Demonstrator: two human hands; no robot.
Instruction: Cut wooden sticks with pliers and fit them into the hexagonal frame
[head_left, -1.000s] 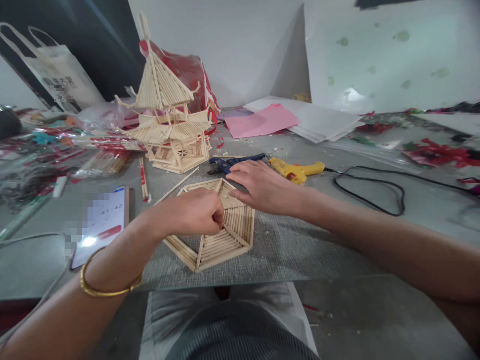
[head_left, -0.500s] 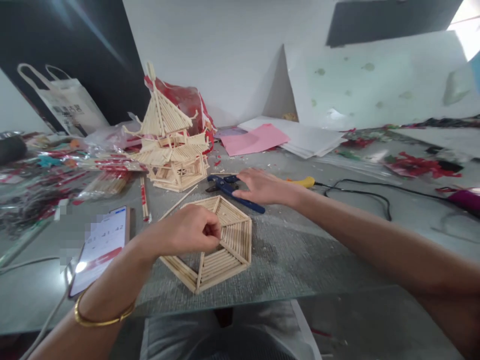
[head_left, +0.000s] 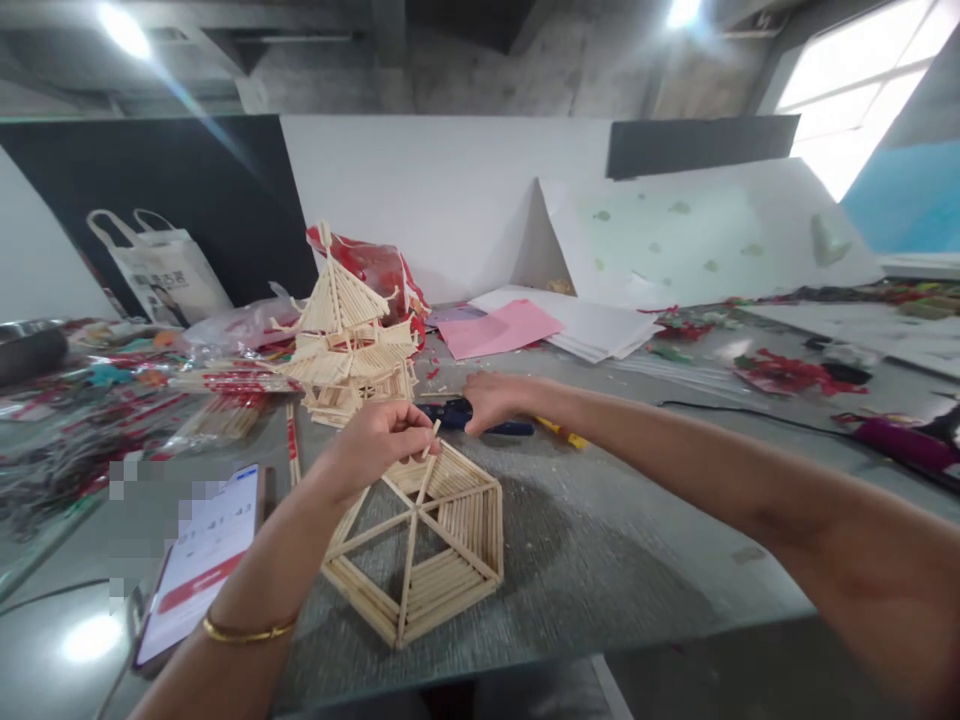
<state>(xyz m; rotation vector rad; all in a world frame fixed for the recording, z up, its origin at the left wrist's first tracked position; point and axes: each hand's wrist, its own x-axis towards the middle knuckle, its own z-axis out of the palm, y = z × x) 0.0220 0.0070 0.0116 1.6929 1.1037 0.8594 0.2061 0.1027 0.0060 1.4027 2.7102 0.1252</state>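
Observation:
My left hand (head_left: 386,440) pinches a short thin wooden stick (head_left: 431,437) between thumb and fingers. It hovers over the far edge of a flat hexagonal frame (head_left: 450,597) of wooden sticks, whose spokes meet in the middle. Some sections are filled with parallel sticks; others are bare. Beyond the frame, my right hand (head_left: 491,400) reaches forward with fingers stretched out, over the blue-handled cutters (head_left: 514,428), partly hiding them. I cannot tell whether it touches them. Below my right wrist lies a yellow-handled tool (head_left: 562,432), partly covered by the arm.
A pagoda model (head_left: 345,340) of sticks stands behind my left hand. A phone (head_left: 199,570) showing a timer lies at left. Packaged sticks (head_left: 217,415) lie beyond it. Pink paper (head_left: 499,328) and white sheets (head_left: 600,335) are at the back. A black cable (head_left: 720,408) runs right.
The view has tilted up. My left hand has moved from the hexagon's middle to its far edge, and the stick in it now shows. The cutters lie at a flatter angle; the yellow-handled tool appears nearer.

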